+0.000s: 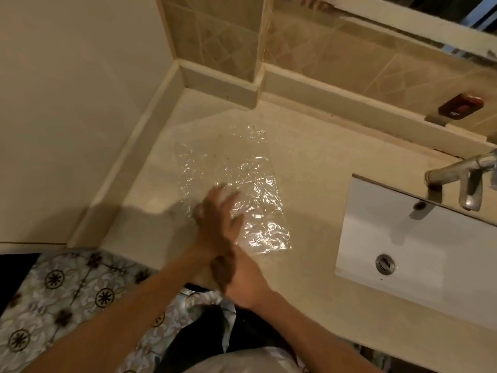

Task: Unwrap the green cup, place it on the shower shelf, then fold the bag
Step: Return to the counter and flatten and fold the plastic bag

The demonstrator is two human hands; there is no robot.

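A clear crinkled plastic bag lies spread flat on the beige counter. My left hand rests flat on the bag's near-left part, fingers spread and blurred. My right hand is at the counter's near edge, just below the bag's near corner, fingers pointing left under my left wrist; whether it touches the bag I cannot tell. No green cup is in view.
A white sink with a metal tap sits to the right. A raised ledge and tiled wall stand behind the bag. A red hot-water label is on the back ledge. Patterned floor tiles lie below left.
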